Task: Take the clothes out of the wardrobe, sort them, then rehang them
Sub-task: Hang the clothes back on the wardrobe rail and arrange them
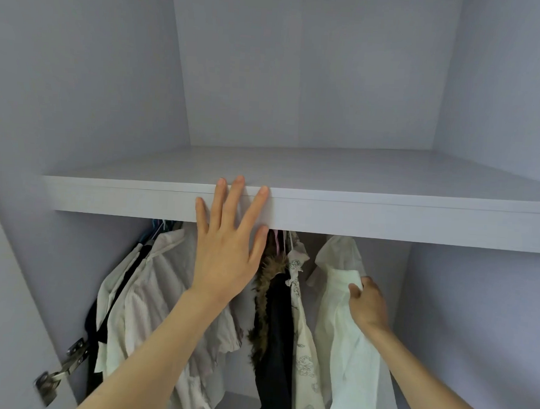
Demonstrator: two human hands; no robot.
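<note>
White shirt point(345, 303) gripped by right hand point(368, 305), left hand point(228, 249) flat, fingers spread, against shelf edge point(388, 216)

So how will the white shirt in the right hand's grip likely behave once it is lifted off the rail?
The white shirt will probably be floppy: it bunches where the right hand pinches it. It looks thin, so likely light. Its hanger is hidden under the shelf, so it may snag or slip off.
</note>
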